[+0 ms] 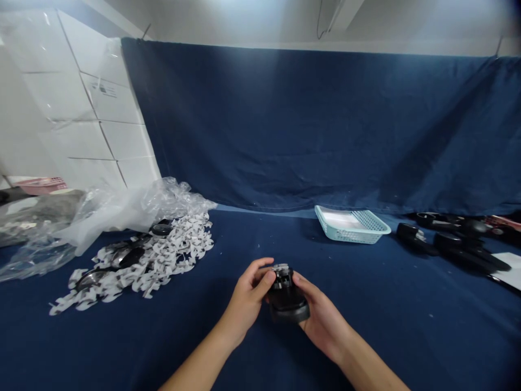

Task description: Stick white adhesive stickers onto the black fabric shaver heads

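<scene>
Between my two hands is a black plastic part, rounded at its near end, with a small clear or greyish piece at its far end. Its exact kind I cannot make out. My left hand grips the far left side, thumb on top near the greyish piece. Wrapped along the right side is my right hand, its fingers partly hidden beneath the part. The part is held above the blue cloth that covers the table.
Left lies a heap of small white curved pieces with black round parts among it, beside crumpled clear plastic. A light-blue basket stands at the back right. Further right are several black parts. A blue curtain hangs behind.
</scene>
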Tool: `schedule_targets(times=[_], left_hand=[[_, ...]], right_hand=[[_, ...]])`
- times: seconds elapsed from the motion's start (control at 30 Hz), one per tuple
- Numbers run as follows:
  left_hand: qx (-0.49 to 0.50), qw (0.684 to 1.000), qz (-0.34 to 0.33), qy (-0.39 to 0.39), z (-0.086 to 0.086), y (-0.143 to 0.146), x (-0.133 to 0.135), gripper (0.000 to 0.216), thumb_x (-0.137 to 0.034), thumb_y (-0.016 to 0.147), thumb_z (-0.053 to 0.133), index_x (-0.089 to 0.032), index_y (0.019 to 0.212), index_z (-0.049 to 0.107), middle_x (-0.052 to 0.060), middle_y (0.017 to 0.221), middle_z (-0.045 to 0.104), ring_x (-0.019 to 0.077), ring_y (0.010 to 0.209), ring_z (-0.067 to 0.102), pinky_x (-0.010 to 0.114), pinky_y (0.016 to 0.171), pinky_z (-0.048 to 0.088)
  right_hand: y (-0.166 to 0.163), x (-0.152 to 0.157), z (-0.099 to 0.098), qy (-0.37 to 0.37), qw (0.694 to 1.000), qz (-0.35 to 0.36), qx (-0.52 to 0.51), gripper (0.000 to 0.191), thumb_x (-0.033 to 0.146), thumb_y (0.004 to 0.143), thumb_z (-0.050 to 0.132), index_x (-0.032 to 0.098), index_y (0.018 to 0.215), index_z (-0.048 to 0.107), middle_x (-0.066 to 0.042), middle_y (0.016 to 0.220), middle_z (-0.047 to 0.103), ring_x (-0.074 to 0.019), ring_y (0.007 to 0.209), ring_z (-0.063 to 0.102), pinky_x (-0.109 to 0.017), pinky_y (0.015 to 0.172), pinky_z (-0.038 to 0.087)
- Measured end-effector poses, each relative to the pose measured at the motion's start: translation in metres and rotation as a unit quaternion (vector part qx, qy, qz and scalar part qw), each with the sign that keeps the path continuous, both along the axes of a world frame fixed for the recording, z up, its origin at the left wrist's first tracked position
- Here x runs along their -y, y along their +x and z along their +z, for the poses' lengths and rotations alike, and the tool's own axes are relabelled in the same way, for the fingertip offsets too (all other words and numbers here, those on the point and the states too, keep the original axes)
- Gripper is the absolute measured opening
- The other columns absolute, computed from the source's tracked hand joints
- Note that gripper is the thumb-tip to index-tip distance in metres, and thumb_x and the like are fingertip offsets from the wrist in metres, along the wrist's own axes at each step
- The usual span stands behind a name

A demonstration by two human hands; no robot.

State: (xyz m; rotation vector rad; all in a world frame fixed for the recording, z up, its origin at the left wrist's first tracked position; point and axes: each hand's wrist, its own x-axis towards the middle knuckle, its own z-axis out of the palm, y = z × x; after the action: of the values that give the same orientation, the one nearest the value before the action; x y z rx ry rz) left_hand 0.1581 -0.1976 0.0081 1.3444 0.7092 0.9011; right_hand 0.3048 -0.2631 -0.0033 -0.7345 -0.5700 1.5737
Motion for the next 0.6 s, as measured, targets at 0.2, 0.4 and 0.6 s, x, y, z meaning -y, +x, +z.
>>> schedule_targets(times=[0.2,0.4,0.6], left_hand=[[-0.021,0.998,-0.013,0.066,-0.0022,-0.0018,-0.0002,0.043,-0.048,0.091,0.055,-0.023,0.126,0.052,0.006,0.116,0.066,0.0238,0.107,0.060,0.032,0.087,0.047],[-0.023,0.995,-0.013,0.094,0.0018,-0.0044,0.0016,0.035,-0.050,0.093,0.051,-0.024,0.113,0.063,0.003,0.112,0.066,0.0227,0.108,0.059,0.031,0.093,0.045],[0.003,0.993,-0.001,0.115,-0.0053,-0.0031,-0.0001,0.039,-0.051,0.095,0.046,-0.026,0.123,0.056,0.003,0.116,0.064,0.0222,0.113,0.056,0.032,0.098,0.042]], right_hand=[[-0.0013,0.0018,-0.0007,0.012,1.000,-0.008,0.012,0.032,0.036,0.088,0.064,0.025,0.118,0.065,-0.004,0.105,0.073,-0.0164,0.083,0.067,-0.027,0.074,0.049],[-0.0038,0.0027,0.0013,0.026,0.999,-0.010,0.017,0.031,0.033,0.087,0.065,0.025,0.118,0.065,-0.003,0.106,0.072,-0.0171,0.094,0.065,-0.027,0.086,0.046],[-0.0036,0.0035,0.0010,0.034,0.999,-0.013,0.024,0.034,0.034,0.089,0.063,0.024,0.121,0.063,-0.003,0.114,0.070,-0.0191,0.103,0.063,-0.029,0.090,0.044]])
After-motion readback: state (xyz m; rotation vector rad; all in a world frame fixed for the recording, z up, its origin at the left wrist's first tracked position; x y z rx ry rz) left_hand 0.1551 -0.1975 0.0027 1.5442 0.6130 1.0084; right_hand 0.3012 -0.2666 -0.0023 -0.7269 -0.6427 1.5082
